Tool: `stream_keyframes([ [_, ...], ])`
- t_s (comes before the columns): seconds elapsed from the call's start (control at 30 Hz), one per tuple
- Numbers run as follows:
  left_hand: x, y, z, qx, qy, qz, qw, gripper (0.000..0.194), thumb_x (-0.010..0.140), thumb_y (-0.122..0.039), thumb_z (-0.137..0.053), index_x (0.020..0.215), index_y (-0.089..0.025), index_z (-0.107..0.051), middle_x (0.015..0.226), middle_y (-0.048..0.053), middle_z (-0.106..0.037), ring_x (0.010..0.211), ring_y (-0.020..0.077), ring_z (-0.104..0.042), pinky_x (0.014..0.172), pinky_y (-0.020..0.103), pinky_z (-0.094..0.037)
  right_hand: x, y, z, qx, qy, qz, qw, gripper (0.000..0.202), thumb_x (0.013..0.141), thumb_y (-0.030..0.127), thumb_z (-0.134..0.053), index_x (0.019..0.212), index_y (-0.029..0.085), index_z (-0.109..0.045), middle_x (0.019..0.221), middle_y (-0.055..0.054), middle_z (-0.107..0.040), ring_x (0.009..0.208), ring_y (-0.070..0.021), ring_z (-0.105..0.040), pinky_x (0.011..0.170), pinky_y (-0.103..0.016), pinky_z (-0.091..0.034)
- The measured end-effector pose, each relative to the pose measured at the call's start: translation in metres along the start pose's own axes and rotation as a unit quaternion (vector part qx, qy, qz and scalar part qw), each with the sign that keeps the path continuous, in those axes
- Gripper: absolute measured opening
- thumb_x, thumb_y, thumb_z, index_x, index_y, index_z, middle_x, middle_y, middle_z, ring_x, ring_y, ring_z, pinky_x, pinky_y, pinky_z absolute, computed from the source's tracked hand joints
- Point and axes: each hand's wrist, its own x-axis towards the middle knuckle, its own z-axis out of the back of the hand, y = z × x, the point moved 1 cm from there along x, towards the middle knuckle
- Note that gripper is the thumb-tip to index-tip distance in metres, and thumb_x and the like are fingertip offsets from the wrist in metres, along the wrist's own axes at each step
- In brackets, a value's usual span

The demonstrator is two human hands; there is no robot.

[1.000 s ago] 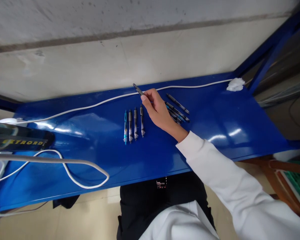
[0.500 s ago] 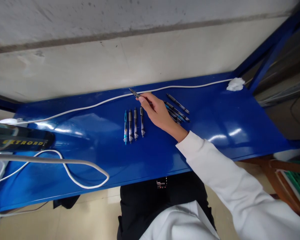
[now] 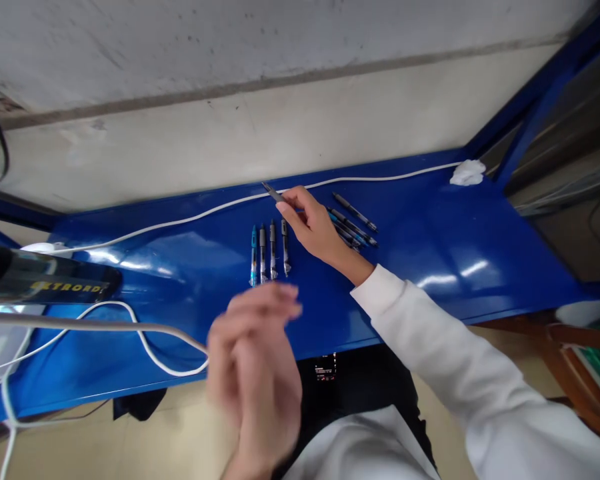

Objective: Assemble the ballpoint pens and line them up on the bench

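My right hand pinches a grey pen between thumb and fingers, its tip pointing up and to the left over the blue table. My left hand hangs in front of the table's near edge, smeared by motion, its fingers partly bent. Just beyond it stands a row of several pens side by side: a teal pen at the left end, a grey pen at the right end. Partly behind my right wrist lies a loose group of pens, slanting down to the right.
A white cable runs along the back of the table to a crumpled white tissue. Another white cable loops at the left, near a dark cylinder with yellow letters. A phone screen glows at my lap.
My left hand has come into view from below and covers the near ends of the pen row. My right hand still holds the grey pen in about the same place.
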Motion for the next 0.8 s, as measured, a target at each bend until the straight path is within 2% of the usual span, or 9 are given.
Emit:
stream_keyframes([
  [0.07,0.018,0.019,-0.003,-0.038,-0.060,0.032,0.997,0.015,0.113,-0.029,-0.068,0.117,-0.037,-0.080,0.119,0.002,-0.078,0.123,0.0258,-0.076,0.119,0.047,-0.060,0.000,0.001,0.000,0.008,-0.007,0.003,1.000,0.039,0.118,0.066,-0.053,0.114,0.028,-0.057,0.098,0.000,-0.066,0.081,-0.0185,-0.059,0.073,-0.033,-0.048],
  [0.13,0.045,0.045,-0.005,-0.055,-0.026,0.083,0.995,0.022,0.111,-0.037,-0.076,0.133,-0.034,-0.077,0.138,0.004,-0.078,0.140,0.0260,-0.073,0.129,0.046,-0.054,0.000,0.003,0.000,0.011,-0.012,0.005,1.000,0.038,0.118,0.065,-0.054,0.115,0.027,-0.057,0.098,0.000,-0.067,0.083,-0.0186,-0.062,0.076,-0.034,-0.050],
  [0.2,0.074,0.069,-0.003,-0.074,-0.008,0.113,0.991,0.033,0.108,-0.046,-0.080,0.138,-0.032,-0.077,0.150,0.007,-0.076,0.150,0.0278,-0.069,0.132,0.044,-0.052,0.000,0.005,0.001,0.010,-0.018,0.008,1.000,0.036,0.118,0.063,-0.056,0.116,0.027,-0.058,0.099,-0.001,-0.068,0.085,-0.0187,-0.064,0.080,-0.034,-0.051],
  [0.27,0.100,0.088,0.000,-0.095,0.019,0.124,0.988,0.037,0.105,-0.053,-0.083,0.133,-0.028,-0.081,0.146,0.009,-0.079,0.147,0.0291,-0.072,0.133,0.045,-0.051,0.001,0.005,0.002,0.011,-0.024,0.011,1.000,0.033,0.118,0.060,-0.057,0.116,0.027,-0.058,0.099,-0.001,-0.069,0.084,-0.0184,-0.064,0.080,-0.034,-0.051],
  [0.37,0.126,0.102,-0.001,-0.106,0.067,0.113,0.986,0.035,0.102,-0.054,-0.087,0.124,-0.026,-0.087,0.136,0.009,-0.084,0.136,0.0282,-0.078,0.129,0.046,-0.055,0.001,0.002,0.003,0.012,-0.043,0.019,0.999,0.029,0.118,0.055,-0.059,0.114,0.027,-0.056,0.096,0.000,-0.068,0.080,-0.0179,-0.064,0.077,-0.034,-0.050],
  [0.47,0.139,0.109,-0.006,-0.104,0.072,0.097,0.987,0.029,0.097,-0.050,-0.092,0.112,-0.026,-0.089,0.124,0.008,-0.087,0.120,0.0261,-0.083,0.121,0.045,-0.061,0.002,-0.003,0.003,0.005,-0.052,0.031,0.998,0.027,0.118,0.052,-0.060,0.109,0.028,-0.051,0.096,0.000,-0.069,0.081,-0.0181,-0.066,0.078,-0.034,-0.051],
  [0.57,0.145,0.118,-0.010,-0.104,0.066,0.092,0.988,0.024,0.094,-0.047,-0.096,0.106,-0.027,-0.090,0.119,0.007,-0.088,0.114,0.0250,-0.083,0.114,0.044,-0.063,0.003,-0.007,0.002,-0.017,-0.039,0.030,0.999,0.029,0.118,0.050,-0.060,0.104,0.028,-0.046,0.093,0.001,-0.068,0.080,-0.0177,-0.065,0.077,-0.034,-0.051],
  [0.8,0.146,0.137,-0.003,-0.147,0.039,0.085,0.985,0.025,0.093,-0.046,-0.096,0.106,-0.026,-0.090,0.108,0.006,-0.087,0.104,0.0216,-0.083,0.099,0.036,-0.066,0.000,-0.010,-0.001,-0.045,-0.025,0.023,0.998,0.030,0.110,0.045,-0.073,0.105,0.028,-0.049,0.087,0.002,-0.065,0.076,-0.0177,-0.063,0.074,-0.034,-0.048],
])
